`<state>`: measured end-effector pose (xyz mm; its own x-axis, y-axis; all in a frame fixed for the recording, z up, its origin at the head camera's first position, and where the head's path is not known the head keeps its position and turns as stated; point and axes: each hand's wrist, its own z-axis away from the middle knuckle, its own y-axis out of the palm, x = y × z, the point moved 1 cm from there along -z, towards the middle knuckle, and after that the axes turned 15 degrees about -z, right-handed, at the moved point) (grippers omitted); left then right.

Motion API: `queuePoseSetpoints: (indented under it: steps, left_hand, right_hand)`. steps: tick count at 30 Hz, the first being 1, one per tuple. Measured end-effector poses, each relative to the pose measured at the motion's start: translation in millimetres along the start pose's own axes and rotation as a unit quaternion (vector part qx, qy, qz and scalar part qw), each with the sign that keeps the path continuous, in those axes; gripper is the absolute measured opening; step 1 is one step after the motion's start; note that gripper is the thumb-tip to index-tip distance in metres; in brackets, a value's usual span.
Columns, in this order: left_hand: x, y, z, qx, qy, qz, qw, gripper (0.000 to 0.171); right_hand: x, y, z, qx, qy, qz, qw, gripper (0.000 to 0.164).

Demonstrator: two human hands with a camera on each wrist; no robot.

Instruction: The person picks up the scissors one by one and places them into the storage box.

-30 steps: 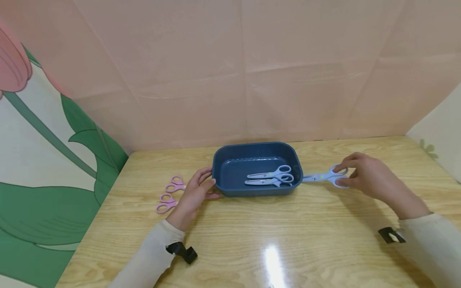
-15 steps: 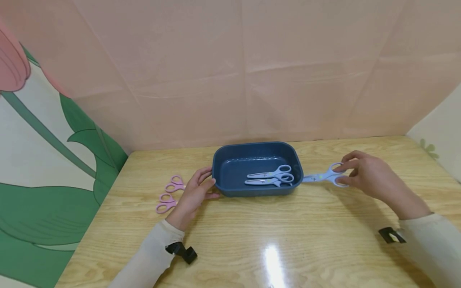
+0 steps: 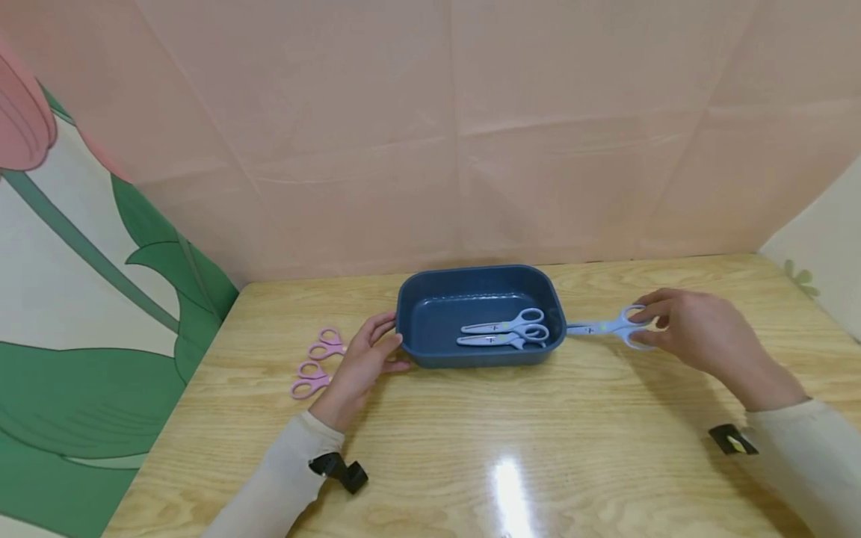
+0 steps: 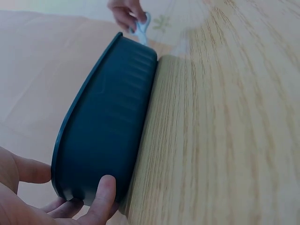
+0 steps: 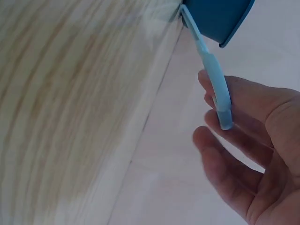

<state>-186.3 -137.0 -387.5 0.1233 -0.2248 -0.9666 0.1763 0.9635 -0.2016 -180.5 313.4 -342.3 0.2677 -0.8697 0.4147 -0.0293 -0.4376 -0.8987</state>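
Observation:
A dark blue rectangular tray [image 3: 439, 317] stands on the table. My left hand [image 3: 359, 362] holds its left end, with a thumb at the rim and fingers bent against the outer wall. Light blue scissors [image 3: 608, 327] are pinched by the handle loops in my right hand [image 3: 699, 329]. Their blades point left, tips at the tray's right end; in the right wrist view the tips meet the tray's lower corner [image 5: 213, 18]. Whether they reach under it I cannot tell. Inside the tray lie two similar light blue scissors [image 3: 514, 323], loops to the right.
Two pink scissors [image 3: 326, 344] lie on the wooden table [image 3: 430, 448] left of the tray, partly hidden by my left hand. A pink-covered wall [image 3: 430, 149] rises behind the table. A leafy mural [image 3: 101, 299] is at left.
My right hand and the scissors in it have shifted very slightly right, and the blades lie a little straighter. My left hand and the tray have stayed in place.

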Motion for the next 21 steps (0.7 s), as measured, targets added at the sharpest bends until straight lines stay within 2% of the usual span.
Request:
queuePoseSetpoints:
  steps: [5,21]
  left_hand:
    - [-0.4,-0.3,0.6,0.000,-0.001,-0.004,1.0000,0.048]
    - [0.3,-0.3,-0.5,0.002,-0.002,-0.012,0.9999,0.047]
  right_hand:
    - [-0.4,1.2,0.4,0.028,0.006,0.016,0.999,0.031]
    - [1.2,-0.2,2.5,0.001,-0.020,0.024,1.000,0.026]
